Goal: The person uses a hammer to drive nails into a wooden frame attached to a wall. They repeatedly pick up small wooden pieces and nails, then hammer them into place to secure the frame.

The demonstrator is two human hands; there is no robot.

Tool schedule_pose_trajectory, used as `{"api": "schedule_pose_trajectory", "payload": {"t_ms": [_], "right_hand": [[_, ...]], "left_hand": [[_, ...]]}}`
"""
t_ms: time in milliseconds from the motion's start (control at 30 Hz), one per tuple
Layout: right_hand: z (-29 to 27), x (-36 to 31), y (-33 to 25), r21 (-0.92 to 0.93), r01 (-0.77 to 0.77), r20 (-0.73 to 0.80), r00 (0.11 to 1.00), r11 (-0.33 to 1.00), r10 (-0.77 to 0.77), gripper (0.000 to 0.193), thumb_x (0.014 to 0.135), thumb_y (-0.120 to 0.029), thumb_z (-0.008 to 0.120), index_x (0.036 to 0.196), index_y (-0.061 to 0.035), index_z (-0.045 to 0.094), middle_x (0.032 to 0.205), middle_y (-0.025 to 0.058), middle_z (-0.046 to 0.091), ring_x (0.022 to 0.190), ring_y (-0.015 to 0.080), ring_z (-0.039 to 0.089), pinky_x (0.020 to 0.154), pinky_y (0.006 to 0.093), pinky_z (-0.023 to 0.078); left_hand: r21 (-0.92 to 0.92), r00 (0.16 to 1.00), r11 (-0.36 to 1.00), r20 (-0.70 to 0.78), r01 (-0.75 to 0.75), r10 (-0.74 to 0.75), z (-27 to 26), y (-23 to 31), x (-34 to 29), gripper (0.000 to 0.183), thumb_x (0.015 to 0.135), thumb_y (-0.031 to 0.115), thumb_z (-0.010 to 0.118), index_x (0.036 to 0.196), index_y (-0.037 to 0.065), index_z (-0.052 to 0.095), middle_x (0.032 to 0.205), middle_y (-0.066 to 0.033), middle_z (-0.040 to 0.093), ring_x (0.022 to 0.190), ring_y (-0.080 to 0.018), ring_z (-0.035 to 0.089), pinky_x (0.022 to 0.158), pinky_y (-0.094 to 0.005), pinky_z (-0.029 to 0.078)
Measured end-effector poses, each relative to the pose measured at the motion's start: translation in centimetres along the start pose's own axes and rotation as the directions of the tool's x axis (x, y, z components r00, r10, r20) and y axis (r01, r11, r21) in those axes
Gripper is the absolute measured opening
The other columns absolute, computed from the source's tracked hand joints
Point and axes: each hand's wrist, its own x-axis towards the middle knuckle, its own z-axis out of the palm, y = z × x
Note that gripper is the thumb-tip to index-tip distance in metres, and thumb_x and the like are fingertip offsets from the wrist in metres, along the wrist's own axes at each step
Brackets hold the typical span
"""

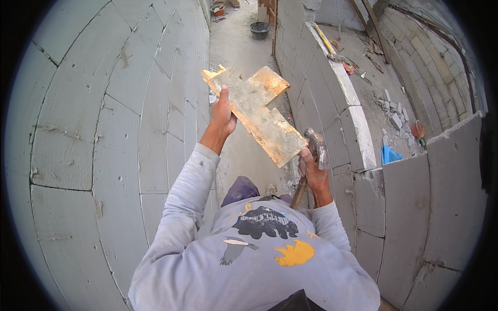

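Note:
A mortar-crusted wooden board (259, 116) with a shorter block jutting from one side is held up slantwise in front of my chest. My left hand (223, 116) grips its left edge, thumb on top. Close to the board's lower right end, my right hand (315, 175) is closed around a claw hammer (319, 149). The worn metal head shows above the fist, and the wooden handle points down toward my body. Whether the right fingers also touch the board cannot be made out.
A tall grey block wall (119, 119) rises close on my left. To the right runs a lower block wall (358, 129) with a yellow tool (324, 39) on top. A black bucket (259, 30) stands farther along the passage. Block rubble (396, 119) and a blue sheet (390, 155) lie beyond the low wall.

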Motion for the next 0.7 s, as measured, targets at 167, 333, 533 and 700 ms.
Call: {"api": "schedule_pose_trajectory", "payload": {"t_ms": [167,333,533,700], "right_hand": [[5.2,10.4,-0.3,-0.221,-0.035,0.168,0.983,0.975,0.073,0.041,0.094,-0.023,0.077,0.125,0.0009,0.063,0.089,-0.0012,0.065,0.082,0.0075,0.059,0.074,0.0276,0.05],[11.7,23.3,4.7,-0.437,0.088,0.316,0.947,0.895,0.061,0.038,0.092,-0.025,0.08,0.118,-0.0007,0.066,0.091,0.002,0.068,0.083,0.0118,0.061,0.077,0.0302,0.052],[21.1,41.9,9.1,-0.35,0.128,0.335,0.942,0.928,-0.004,0.031,0.093,-0.031,0.08,0.101,-0.0033,0.069,0.085,0.0061,0.07,0.08,0.0123,0.061,0.074,0.0324,0.051],[27.2,58.1,4.7,-0.492,0.18,0.237,0.969,0.852,-0.069,0.03,0.097,-0.032,0.074,0.102,-0.0034,0.069,0.083,0.006,0.068,0.077,0.0137,0.061,0.072,0.0337,0.051]], "left_hand": [[-0.074,0.995,0.994,-0.06,-0.084,0.08,-2.7,-1.6,4.6,0.052,0.112,0.035,0.042,0.151,0.002,0.03,0.142,-0.017,0.051,0.131,-0.0306,0.056,0.111,-0.0471,0.049],[-0.036,0.949,0.998,-0.314,-0.046,0.033,-8.6,-4.6,13.9,0.052,0.112,0.037,0.041,0.151,0.005,0.03,0.135,-0.0166,0.055,0.124,-0.0289,0.06,0.1,-0.0447,0.056],[0.346,0.866,0.892,-0.3,-0.292,0.4,-14.9,3.0,34.0,0.049,0.111,0.035,0.046,0.143,-0.002,0.043,0.132,-0.0156,0.058,0.115,-0.0212,0.06,0.099,-0.0348,0.05],[0.6,0.9,0.76,-0.145,-0.25,0.41,-11.8,15.0,50.1,0.048,0.111,0.033,0.048,0.142,-0.003,0.046,0.128,-0.0163,0.062,0.115,-0.0226,0.06,0.101,-0.0354,0.047]]}}
